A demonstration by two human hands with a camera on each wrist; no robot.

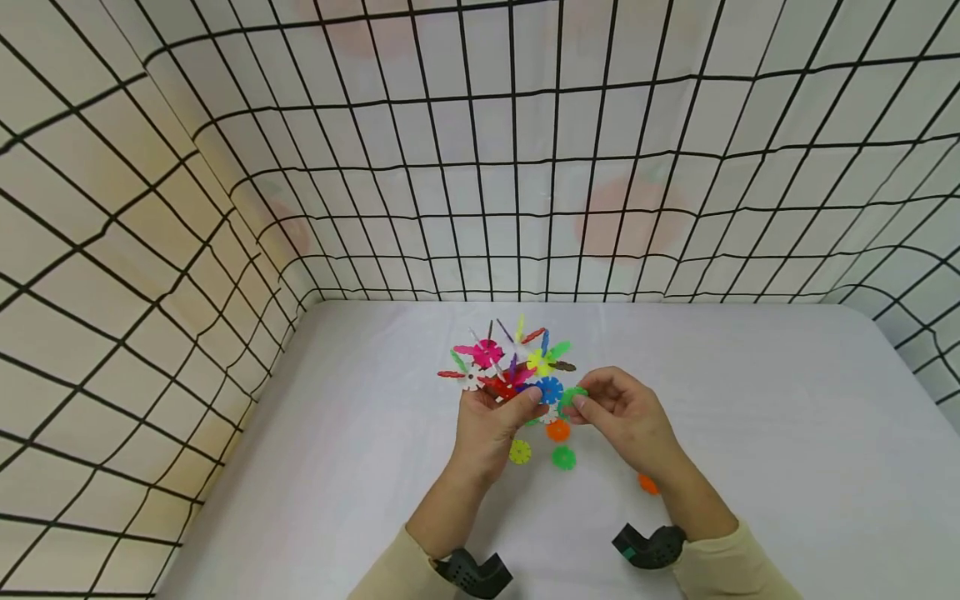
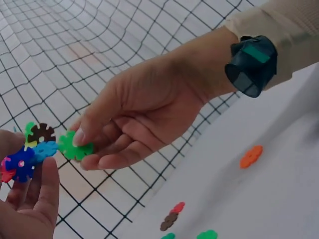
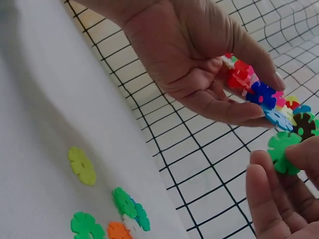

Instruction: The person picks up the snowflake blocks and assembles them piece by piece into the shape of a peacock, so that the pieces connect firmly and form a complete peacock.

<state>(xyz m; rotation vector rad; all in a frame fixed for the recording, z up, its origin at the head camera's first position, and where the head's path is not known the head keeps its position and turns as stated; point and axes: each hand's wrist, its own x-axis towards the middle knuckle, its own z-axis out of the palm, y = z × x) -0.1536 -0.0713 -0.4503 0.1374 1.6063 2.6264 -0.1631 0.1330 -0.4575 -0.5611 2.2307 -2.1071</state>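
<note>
My left hand [image 1: 487, 429] holds a cluster of interlocking notched plastic discs [image 1: 487, 353] over the table, thumb toward me. Pink, red, white, yellow, blue and brown discs stick out of it at different angles. A dark blue disc [image 3: 262, 95] shows by the left thumb in the right wrist view, with a light blue disc [image 3: 278, 118] joined beyond it. Between thumb and fingers, my right hand [image 1: 626, 417] pinches a green notched disc [image 2: 70, 147]. The green disc's edge is right at the light blue one.
On the white table [image 1: 337, 467] below the hands lie a yellow-green disc [image 1: 520, 452], a green disc [image 1: 564, 457] and an orange disc [image 1: 558, 430]. Another orange disc [image 1: 648, 483] is partly behind the right wrist. Black grid netting [image 1: 532, 158] over pale cloth encloses the table.
</note>
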